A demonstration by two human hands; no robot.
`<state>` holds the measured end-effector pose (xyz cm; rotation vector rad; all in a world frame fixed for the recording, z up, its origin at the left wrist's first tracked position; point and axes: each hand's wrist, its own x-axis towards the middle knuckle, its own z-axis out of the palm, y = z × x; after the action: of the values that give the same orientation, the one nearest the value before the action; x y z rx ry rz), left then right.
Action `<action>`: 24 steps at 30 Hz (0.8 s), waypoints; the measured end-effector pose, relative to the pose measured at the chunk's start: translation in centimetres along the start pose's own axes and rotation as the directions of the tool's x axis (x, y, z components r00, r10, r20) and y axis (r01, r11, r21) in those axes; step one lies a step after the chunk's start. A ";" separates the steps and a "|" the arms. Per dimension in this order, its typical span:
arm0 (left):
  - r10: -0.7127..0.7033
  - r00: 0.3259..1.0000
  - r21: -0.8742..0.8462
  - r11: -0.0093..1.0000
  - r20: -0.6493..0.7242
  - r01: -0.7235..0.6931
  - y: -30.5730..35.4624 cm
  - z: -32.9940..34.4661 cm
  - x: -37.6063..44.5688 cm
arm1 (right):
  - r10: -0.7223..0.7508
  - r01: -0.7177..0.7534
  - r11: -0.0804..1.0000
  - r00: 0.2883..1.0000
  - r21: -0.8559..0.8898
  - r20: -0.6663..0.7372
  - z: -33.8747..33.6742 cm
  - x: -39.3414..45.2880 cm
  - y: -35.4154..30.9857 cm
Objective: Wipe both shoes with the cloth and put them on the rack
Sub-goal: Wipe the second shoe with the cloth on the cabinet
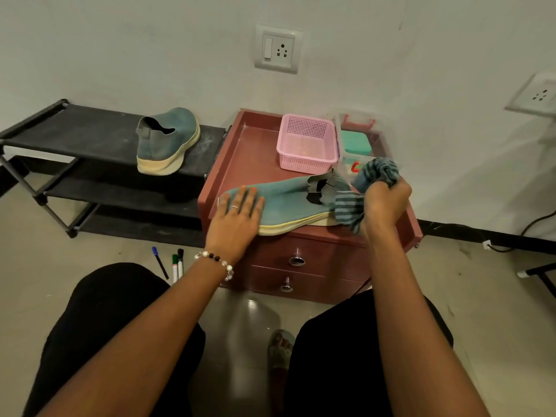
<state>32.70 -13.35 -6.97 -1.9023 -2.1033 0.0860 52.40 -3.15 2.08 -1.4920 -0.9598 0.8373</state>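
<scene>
A teal knit shoe with a pale sole (288, 203) lies lengthwise along the front edge of a small maroon drawer unit (240, 158), toe to the left. My left hand (237, 212) presses flat on its toe with straight fingers. At the shoe's heel, my right hand (386, 203) grips a blue-and-grey striped cloth (349, 209), which bunches above and below the fist. The matching second shoe (167, 139) stands on the top shelf of the black rack (75, 130) at the left, heel toward me.
A pink mesh basket (307, 145) and a clear box with a green item (355, 141) stand at the back of the drawer unit. Several markers (176, 264) lie on the floor by my left knee. The wall with sockets (278, 49) is close behind.
</scene>
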 end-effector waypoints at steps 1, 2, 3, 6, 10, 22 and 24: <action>-0.023 0.999 0.005 1.000 0.034 0.023 -0.8 -0.1 -0.1 | 0.003 -0.003 1.000 1.000 -0.002 0.009 0.1 -0.2 -0.1; -0.024 0.997 0.021 1.000 0.069 0.023 -1.5 -0.1 -0.2 | 0.000 0.000 1.000 1.000 0.007 0.026 0.2 -0.3 -0.2; -0.006 0.998 0.034 0.999 0.060 0.004 -2.1 0.1 -0.2 | 0.001 -0.002 1.000 0.999 0.017 0.047 0.4 -0.6 -0.3; 0.100 0.994 0.065 0.993 0.038 -0.102 -2.7 -0.3 0.2 | 0.014 -0.014 1.000 0.997 0.003 0.072 0.6 -1.2 -0.4; 0.168 0.986 -0.081 0.983 0.004 -0.167 -3.1 -2.0 1.0 | -0.191 0.224 0.955 0.966 -0.193 0.173 0.3 -2.2 -0.9; 0.034 0.999 -0.484 0.874 -0.033 -0.045 -3.0 -1.6 0.3 | -0.380 0.907 0.402 0.290 -0.126 0.878 4.1 -8.5 2.3; 0.018 0.998 -0.532 0.846 -0.054 -0.044 -2.7 -1.2 0.0 | -0.356 0.934 0.358 0.138 -0.002 0.924 3.7 -8.1 2.5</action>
<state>30.42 -13.86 -5.12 -2.2011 -2.2230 -0.5966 46.01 -9.13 -0.92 -0.7277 -2.6891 0.4054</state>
